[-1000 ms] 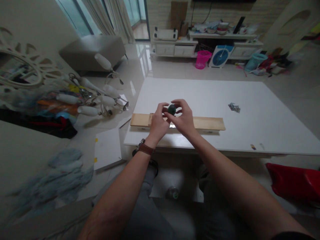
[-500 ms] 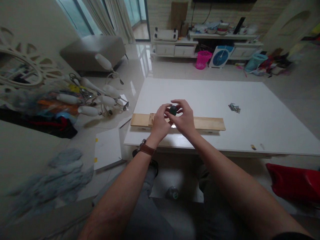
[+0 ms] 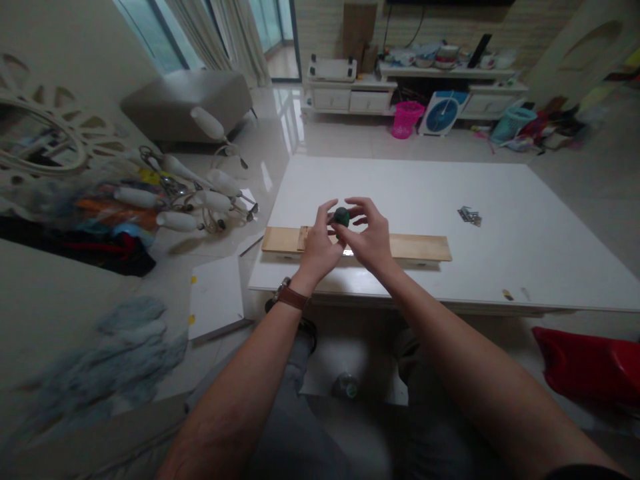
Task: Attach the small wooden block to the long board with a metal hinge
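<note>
A small dark green round object (image 3: 342, 216), maybe a tool handle, is held upright above a long wooden board (image 3: 415, 246) on the white table (image 3: 425, 193). My left hand (image 3: 320, 243) pinches it from the left with thumb and fingertips. My right hand (image 3: 369, 237) curls round it from the right, fingers bent over its top. What lies under the green object, between my hands and the board, is hidden. A brown watch strap is on my left wrist.
A small heap of metal screws (image 3: 469, 215) lies on the table's right part. A lamp fixture with white bulbs (image 3: 190, 193) and clutter sit on the floor to the left. A red bag (image 3: 585, 363) lies low right. A white panel (image 3: 215, 297) lies by the table's left edge.
Both hands stayed over the board. The fingers shifted slightly round the green object, as if turning it; the left fingers are a little more spread.
</note>
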The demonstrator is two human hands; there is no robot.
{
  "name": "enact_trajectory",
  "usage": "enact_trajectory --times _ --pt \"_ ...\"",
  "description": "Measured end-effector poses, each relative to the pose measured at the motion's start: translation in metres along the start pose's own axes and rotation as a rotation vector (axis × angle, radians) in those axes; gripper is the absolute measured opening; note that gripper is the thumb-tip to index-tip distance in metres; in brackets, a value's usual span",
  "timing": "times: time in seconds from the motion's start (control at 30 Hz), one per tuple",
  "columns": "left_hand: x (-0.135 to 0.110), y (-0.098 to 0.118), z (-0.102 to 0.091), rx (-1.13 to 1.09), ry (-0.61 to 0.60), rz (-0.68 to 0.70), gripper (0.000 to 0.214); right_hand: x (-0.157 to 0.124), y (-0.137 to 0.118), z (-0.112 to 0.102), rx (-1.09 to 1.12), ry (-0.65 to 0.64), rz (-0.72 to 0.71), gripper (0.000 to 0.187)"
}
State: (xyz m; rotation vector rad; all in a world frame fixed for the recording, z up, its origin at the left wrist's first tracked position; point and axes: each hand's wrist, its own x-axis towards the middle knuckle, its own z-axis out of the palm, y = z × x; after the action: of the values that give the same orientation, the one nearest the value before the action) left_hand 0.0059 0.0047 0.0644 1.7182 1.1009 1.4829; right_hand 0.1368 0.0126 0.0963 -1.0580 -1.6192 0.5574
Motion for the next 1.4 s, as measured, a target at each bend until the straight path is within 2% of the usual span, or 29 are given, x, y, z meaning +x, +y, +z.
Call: enact_trajectory --times 0.13,0.3,0.43,0.63,0.83,1.0,1.23,1.4 --pt "0.0012 0.0013 -0.0005 0.052 0.045 0.005 0.058 0.0004 0.0004 0.0006 -0.036 0.025 -0.019 0.034" --pt "0.0025 -0.0008 -0.003 0.057 0.046 -0.015 0.047 -0.0009 0.0002 0.0004 0.001 -0.01 -0.012 0.037" --pt "0.0022 -0.0015 -0.0029 0.022 0.023 -0.003 0.049 -0.001 -0.0002 0.0002 0.034 -0.037 -0.006 0.038" --pt "0.0001 0.0005 -0.0005 0.046 0.025 -0.012 0.061 0.0008 0.0015 -0.0001 -0.053 0.032 -0.014 0.037" --pt "0.0021 0.0013 -0.0022 0.06 0.044 -0.019 0.049 -0.0006 0.0021 0.0012 -0.006 0.015 -0.027 0.037" --pt "0.0027 0.0024 -0.0038 0.03 0.019 -0.007 0.048 -0.001 0.0014 0.0002 0.064 -0.024 -0.024 0.037" --pt "0.0012 0.0016 -0.002 0.079 0.026 -0.01 0.063 0.0011 0.004 -0.0012 -0.081 0.069 -0.033 0.037" --pt "0.0022 0.001 -0.002 0.076 0.032 -0.025 0.053 0.0004 0.0025 -0.0003 -0.076 0.04 -0.034 0.033"
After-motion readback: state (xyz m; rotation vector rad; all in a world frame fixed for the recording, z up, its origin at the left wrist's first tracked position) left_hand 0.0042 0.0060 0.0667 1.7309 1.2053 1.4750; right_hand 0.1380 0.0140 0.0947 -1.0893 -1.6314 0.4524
